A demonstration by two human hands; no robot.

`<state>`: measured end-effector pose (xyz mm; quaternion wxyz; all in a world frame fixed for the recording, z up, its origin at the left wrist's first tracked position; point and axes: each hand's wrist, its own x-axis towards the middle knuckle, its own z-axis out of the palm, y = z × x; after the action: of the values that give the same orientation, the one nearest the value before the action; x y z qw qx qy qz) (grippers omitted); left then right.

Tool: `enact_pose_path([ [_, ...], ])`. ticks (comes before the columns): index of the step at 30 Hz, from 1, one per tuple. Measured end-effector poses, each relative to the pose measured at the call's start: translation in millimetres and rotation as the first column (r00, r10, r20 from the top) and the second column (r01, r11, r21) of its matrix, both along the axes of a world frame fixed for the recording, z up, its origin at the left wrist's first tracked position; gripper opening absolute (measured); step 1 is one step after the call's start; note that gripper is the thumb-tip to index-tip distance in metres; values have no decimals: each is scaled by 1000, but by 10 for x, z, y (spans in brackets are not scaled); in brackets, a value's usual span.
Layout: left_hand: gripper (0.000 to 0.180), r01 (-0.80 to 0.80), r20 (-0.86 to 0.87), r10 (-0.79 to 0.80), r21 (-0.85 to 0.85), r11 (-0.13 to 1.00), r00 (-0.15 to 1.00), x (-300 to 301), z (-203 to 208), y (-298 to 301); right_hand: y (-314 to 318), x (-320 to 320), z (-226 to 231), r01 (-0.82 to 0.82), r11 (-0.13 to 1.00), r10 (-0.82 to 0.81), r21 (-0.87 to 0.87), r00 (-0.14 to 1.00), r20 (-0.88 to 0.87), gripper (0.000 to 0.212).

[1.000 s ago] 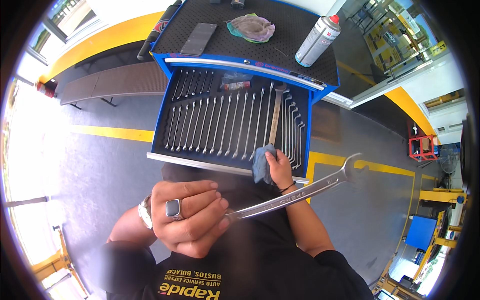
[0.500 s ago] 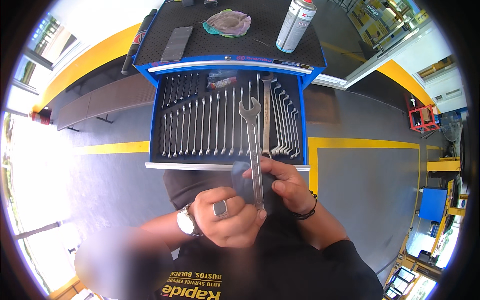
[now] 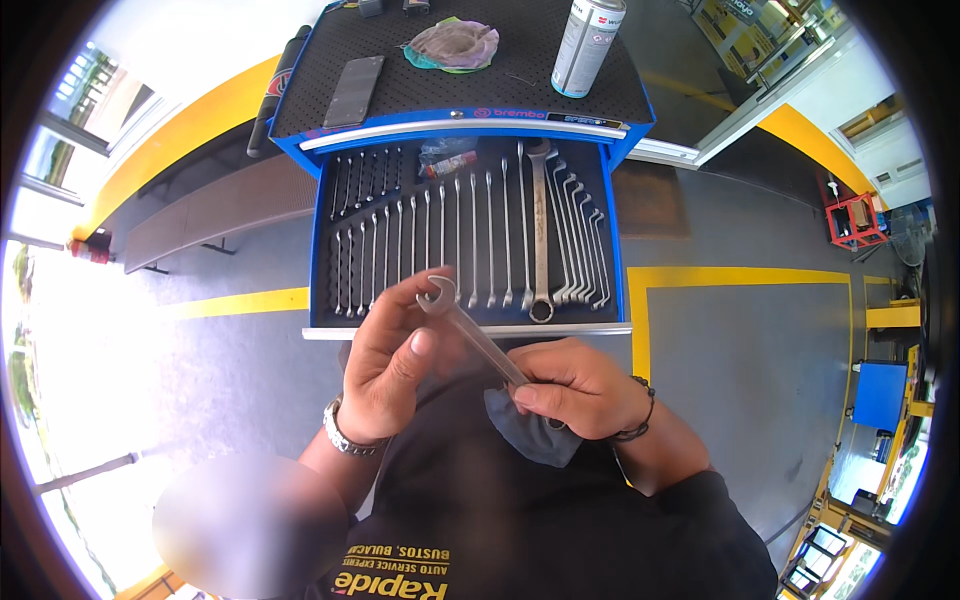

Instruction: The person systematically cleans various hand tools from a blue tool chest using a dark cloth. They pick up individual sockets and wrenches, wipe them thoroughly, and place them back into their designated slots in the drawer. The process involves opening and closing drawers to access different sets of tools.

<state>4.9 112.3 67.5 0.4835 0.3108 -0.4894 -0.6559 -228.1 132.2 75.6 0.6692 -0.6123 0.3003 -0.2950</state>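
Note:
My right hand (image 3: pixel 585 390) grips a combination wrench (image 3: pixel 482 342) near its ring end, thumb on top. A grey-blue cloth (image 3: pixel 535 435) hangs under that hand, around the lower part of the wrench. The wrench slants up to the left, its open jaw beside the fingers of my left hand (image 3: pixel 385 370). That hand is spread, thumb apart from the fingers; whether a fingertip touches the jaw I cannot tell. Just beyond both hands, a pulled-out drawer (image 3: pixel 460 333) holds several wrenches in rows, among them a large combination wrench (image 3: pixel 540 235).
The drawer belongs to a blue tool cabinet (image 3: pixel 638 135). On its top are a spray can (image 3: pixel 585 50), a crumpled rag (image 3: pixel 452 45) and a dark phone-like slab (image 3: pixel 354 90). A small plastic packet (image 3: pixel 447 160) lies at the drawer's back. A long bench (image 3: pixel 220 215) stands to the left.
The wrench has tipped from nearly upright to slanting left. My left hand has let go of its lower end and moved up by the jaw; my right hand now grips it with the cloth.

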Motion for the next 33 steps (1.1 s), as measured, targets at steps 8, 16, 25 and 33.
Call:
enact_pose_path([
  [8, 15, 7, 417, 184, -415, 910, 890, -32, 62, 202, 52, 137, -143, 117, 963, -168, -242, 965, -200, 38],
  [16, 8, -187, 89, 183, 37, 982, 979, -98, 22, 220, 122, 61, -92, 144, 975, -177, -170, 964, -197, 24],
  [25, 15, -214, -190, 245, 170, 962, 951, -124, 174, 184, 132, -200, 143, 395, 914, -373, -86, 906, 198, 13],
  [33, 17, -133, -177, 170, 205, 970, 969, -183, 178, 258, 115, -172, 269, 560, 768, -492, -309, 826, 274, 55],
])
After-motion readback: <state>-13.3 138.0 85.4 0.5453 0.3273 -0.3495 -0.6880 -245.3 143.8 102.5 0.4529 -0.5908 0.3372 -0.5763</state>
